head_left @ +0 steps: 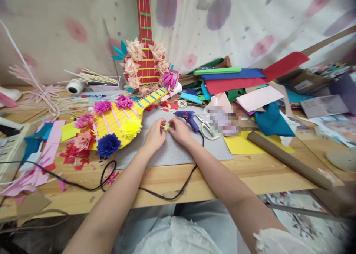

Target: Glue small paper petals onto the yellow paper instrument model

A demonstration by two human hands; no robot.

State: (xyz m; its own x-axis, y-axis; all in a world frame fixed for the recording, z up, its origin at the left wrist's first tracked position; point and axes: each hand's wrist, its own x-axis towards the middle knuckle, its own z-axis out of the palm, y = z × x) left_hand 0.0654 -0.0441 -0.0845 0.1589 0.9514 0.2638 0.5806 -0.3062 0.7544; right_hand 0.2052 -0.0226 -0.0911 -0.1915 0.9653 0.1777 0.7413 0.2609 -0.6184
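While both hands [155, 134] [179, 130] pinch the yellow scrap [166, 127], that glue gun [188, 117] sits close — a brushed nozzle could burn.

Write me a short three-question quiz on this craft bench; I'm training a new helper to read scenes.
1. True or false: both hands pinch the small yellow paper piece over the grey mat.
2. Which tool lies just beyond the right hand? A) blue glue gun B) hammer C) paintbrush
3. What colour is the paper guitar beside the left hand?

Key: 1 true; 2 A, the blue glue gun; 3 yellow.
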